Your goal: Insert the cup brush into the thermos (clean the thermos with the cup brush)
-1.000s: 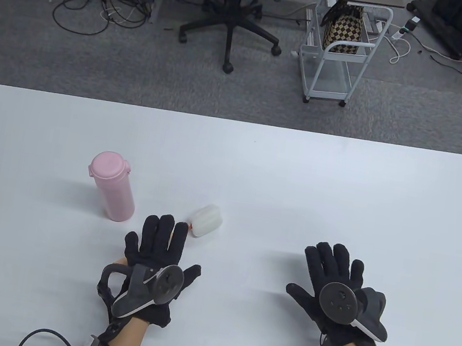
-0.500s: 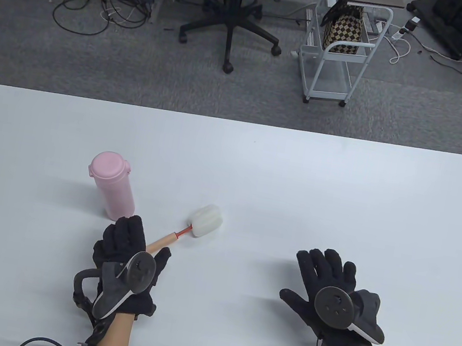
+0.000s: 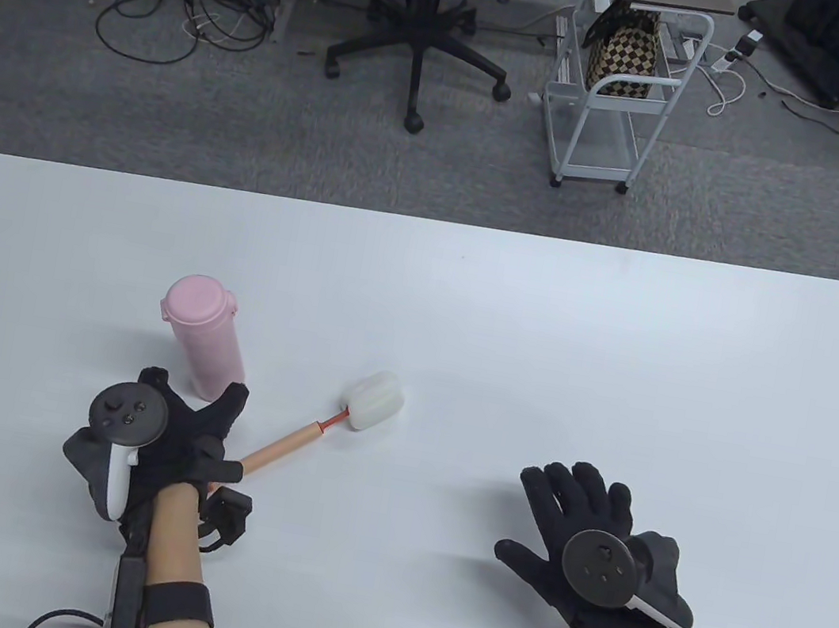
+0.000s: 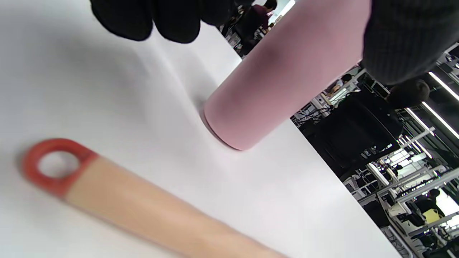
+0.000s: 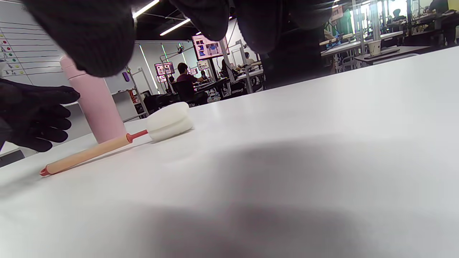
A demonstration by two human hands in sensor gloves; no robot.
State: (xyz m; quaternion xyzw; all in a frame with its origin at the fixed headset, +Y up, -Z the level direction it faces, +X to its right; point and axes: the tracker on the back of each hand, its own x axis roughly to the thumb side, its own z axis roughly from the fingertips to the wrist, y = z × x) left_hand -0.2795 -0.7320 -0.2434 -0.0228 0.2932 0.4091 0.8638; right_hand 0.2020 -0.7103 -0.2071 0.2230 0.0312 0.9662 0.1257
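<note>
A pink thermos [image 3: 205, 338] stands upright with its lid on, at the left of the white table [image 3: 622, 348]. The cup brush lies flat to its right, with a white sponge head [image 3: 375, 401] and a wooden handle [image 3: 282, 445]. My left hand [image 3: 193, 421] is open at the thermos's base, fingers to its left and thumb to its right. In the left wrist view the thermos [image 4: 287, 71] stands between fingers [image 4: 143, 18] and thumb. The handle's red ring [image 4: 53, 165] lies just below. My right hand [image 3: 579, 509] is open and holds nothing, to the brush's right.
In the right wrist view the brush [image 5: 86, 154] and the thermos [image 5: 95, 107] sit far to the left. Beyond the table's far edge stand an office chair [image 3: 427, 2] and a white cart [image 3: 616, 98].
My left hand has moved left off the brush handle and turned toward the thermos's base. My right hand has drifted slightly left and toward me. Thermos and brush have not moved.
</note>
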